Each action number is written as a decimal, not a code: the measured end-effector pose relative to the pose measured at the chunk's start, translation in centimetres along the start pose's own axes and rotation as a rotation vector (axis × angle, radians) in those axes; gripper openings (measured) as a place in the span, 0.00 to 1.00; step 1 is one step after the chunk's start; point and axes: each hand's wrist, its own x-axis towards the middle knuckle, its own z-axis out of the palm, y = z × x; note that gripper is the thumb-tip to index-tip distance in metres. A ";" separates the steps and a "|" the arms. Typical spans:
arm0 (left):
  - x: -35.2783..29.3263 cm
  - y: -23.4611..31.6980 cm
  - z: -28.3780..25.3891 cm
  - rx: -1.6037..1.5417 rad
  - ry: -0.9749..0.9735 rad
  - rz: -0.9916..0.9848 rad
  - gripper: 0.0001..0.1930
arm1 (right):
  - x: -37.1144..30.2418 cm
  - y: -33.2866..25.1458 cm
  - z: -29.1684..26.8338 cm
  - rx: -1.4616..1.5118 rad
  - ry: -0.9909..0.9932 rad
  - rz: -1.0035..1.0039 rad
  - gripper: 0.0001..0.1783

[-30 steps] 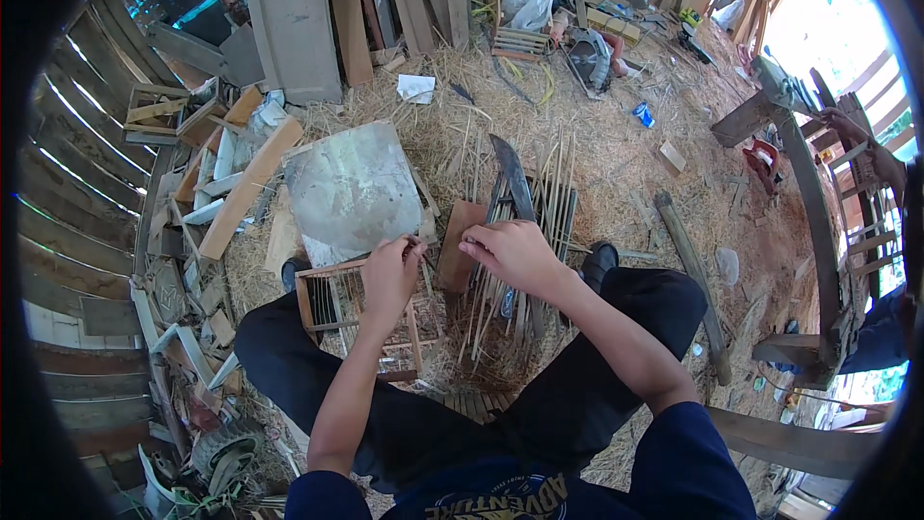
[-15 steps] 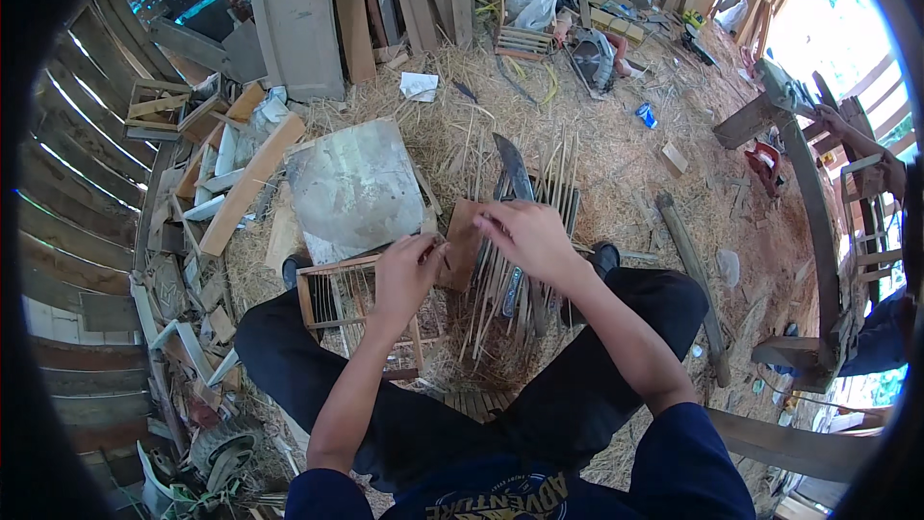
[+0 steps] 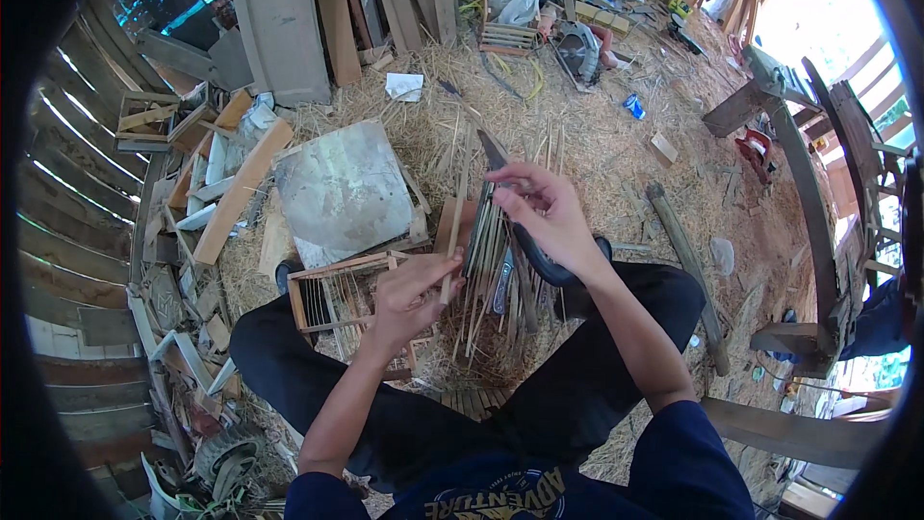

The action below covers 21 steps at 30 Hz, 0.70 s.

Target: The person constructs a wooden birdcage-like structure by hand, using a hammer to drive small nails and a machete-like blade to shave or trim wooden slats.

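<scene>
My left hand (image 3: 416, 295) pinches a thin, pale bamboo strip (image 3: 460, 191), which points up and away from me between my knees. To its right, my right hand (image 3: 545, 215) is curled round a long dark knife (image 3: 493, 148). The blade reaches out beyond the fingers, and a dark curved part shows under the wrist; the stretch inside the hand is hidden. Below the hands lies a bundle of thin bamboo strips (image 3: 478, 306). A slatted wooden frame like a small cage (image 3: 339, 300) rests beside my left hand.
A worn pale board (image 3: 344, 191) lies ahead on the left, near scrap wood (image 3: 243, 195). A wooden post (image 3: 687, 274) lies on the right of the straw-covered ground. A power saw (image 3: 579, 56) and a blue can (image 3: 633, 106) are farther off. Another person's dark clothing (image 3: 878, 320) shows at the right.
My left hand now holds a long strip upright. My right hand has moved slightly right with the knife, whose dark curved part now shows under the wrist. The view has shifted a little.
</scene>
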 end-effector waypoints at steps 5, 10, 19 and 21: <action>-0.6 0.8 1.9 -0.074 -0.091 0.011 0.24 | -1.0 1.7 0.4 0.121 0.049 0.120 0.19; -0.5 1.6 2.6 -0.107 -0.109 0.024 0.24 | -1.2 1.9 1.1 0.130 0.070 0.137 0.23; -0.5 0.3 0.7 0.000 0.094 0.020 0.17 | -0.4 -0.8 2.4 -0.405 -0.099 -0.165 0.21; -0.3 0.3 0.1 0.048 0.116 0.024 0.16 | -0.3 -1.1 2.8 -0.551 -0.123 -0.307 0.21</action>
